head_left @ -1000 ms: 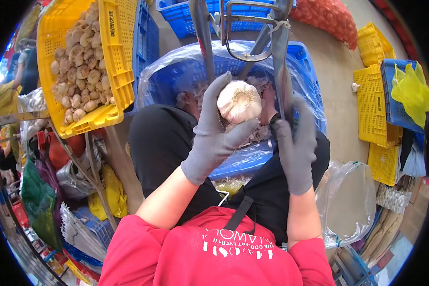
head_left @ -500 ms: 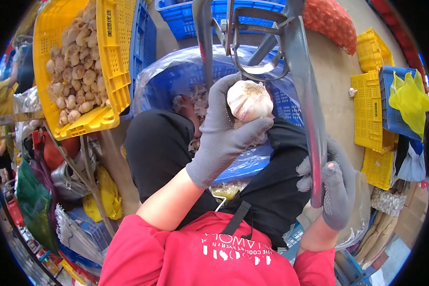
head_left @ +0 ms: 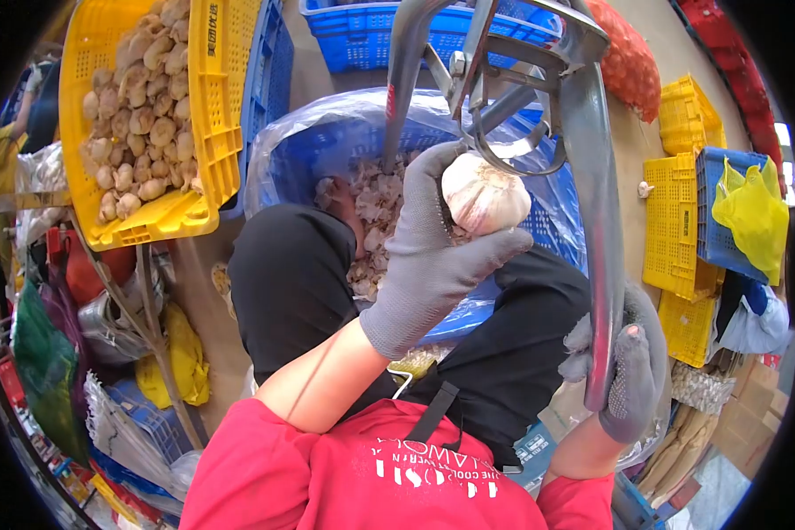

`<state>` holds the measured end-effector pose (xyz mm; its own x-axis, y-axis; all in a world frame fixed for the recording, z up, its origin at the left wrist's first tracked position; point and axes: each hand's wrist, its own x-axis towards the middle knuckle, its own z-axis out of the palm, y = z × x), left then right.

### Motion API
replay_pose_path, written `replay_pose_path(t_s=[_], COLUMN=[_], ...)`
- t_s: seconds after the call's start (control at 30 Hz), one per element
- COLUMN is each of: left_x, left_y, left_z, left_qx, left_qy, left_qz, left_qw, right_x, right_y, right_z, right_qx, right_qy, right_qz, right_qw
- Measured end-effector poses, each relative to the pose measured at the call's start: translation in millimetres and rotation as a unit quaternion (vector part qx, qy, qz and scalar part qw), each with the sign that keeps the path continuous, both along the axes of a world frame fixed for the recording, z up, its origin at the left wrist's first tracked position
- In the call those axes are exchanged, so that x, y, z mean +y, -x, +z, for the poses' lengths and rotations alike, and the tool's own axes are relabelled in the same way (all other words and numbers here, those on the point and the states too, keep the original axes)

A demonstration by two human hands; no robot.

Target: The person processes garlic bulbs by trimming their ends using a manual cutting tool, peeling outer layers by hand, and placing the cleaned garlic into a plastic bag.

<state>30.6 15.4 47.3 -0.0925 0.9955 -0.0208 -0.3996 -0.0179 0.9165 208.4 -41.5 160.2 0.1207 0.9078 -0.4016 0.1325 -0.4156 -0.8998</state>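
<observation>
A large whitish-pink garlic bulb is gripped between the thumb and fingers of my grey-gloved left hand. Its upper right side lies against or just under the curved metal band of a steel lever cutter. My right hand, gloved too, is wrapped around the lower end of the cutter's long handle, which has a reddish stripe. Below the bulb, a blue crate lined with clear plastic holds garlic skins and scraps, between my knees.
At upper left, a tilted yellow crate holds many garlic bulbs. Another blue crate and a red mesh sack stand beyond the cutter. Yellow crates are stacked at right, near a loose bulb on the floor.
The view has shifted slightly. My left hand has brought the bulb closer to the cutter's curved band, which now overlaps its edge. My right hand keeps its grip on the handle.
</observation>
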Motion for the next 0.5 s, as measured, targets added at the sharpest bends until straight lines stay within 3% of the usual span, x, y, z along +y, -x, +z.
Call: replay_pose_path(t_s=[0.27,0.33,0.5], left_x=[4,3,0], left_y=[-1,-1,-1], left_z=[1,6,14], left_qx=[0.004,-0.080,-0.076], left_qy=[0.013,0.043,0.046], left_qz=[0.005,-0.018,-0.017], left_qw=[1.000,0.996,0.996], right_x=[2,2,1], right_y=[-3,-5,-5], right_z=[3,3,3], right_qx=[-0.009,-0.008,-0.018], right_qy=[-0.019,-0.018,-0.020], right_qz=[0.026,0.037,0.034], right_qw=[0.999,0.999,0.999])
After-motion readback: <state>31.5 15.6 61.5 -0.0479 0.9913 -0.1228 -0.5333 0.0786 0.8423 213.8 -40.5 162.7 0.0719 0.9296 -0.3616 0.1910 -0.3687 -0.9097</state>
